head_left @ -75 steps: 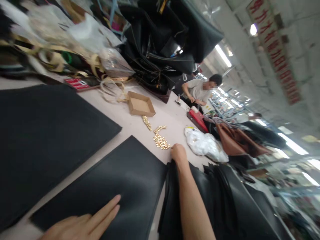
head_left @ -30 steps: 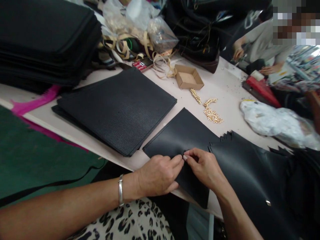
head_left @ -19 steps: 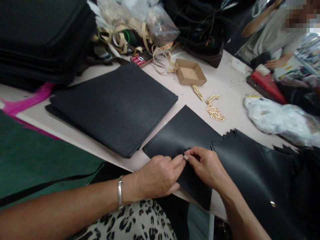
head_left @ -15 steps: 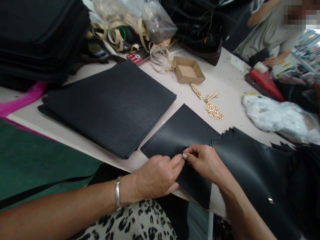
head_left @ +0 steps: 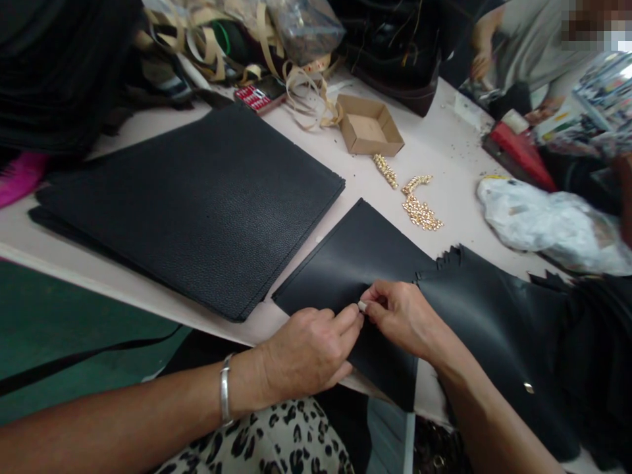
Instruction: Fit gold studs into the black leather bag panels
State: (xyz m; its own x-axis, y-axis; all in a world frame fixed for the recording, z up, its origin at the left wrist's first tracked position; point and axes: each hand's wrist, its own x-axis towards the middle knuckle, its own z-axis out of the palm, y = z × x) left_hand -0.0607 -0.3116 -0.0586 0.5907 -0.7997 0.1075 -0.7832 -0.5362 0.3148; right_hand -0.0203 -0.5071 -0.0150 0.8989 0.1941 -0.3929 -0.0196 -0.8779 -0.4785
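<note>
A smooth black leather panel point(head_left: 365, 243) lies at the table's front edge under both hands. My left hand point(head_left: 313, 349), with a silver bangle at its wrist, is closed, its thumb and index finger pinched at the panel's middle. Against those fingertips, my right hand point(head_left: 402, 316) is closed in a pinch too. What they grip between them is too small and hidden to name. Small gold metal pieces point(head_left: 422, 214) lie beyond the panel, partly in rows. More black panels point(head_left: 484, 309) overlap it on the right, one bearing a small metal fitting point(head_left: 528, 388).
Stacked grained black panels point(head_left: 197, 210) lie to the left, with a taller dark stack point(head_left: 59, 72) behind. A cardboard box point(head_left: 370, 125), tan strips point(head_left: 306, 99) and a white plastic bag point(head_left: 543, 220) lie farther back. A person in grey point(head_left: 528, 46) is at the upper right.
The view has shifted slightly, so the left stack and box sit a little farther left and higher. Both hands keep their pinch at the same place. The other person's arm has moved lower.
</note>
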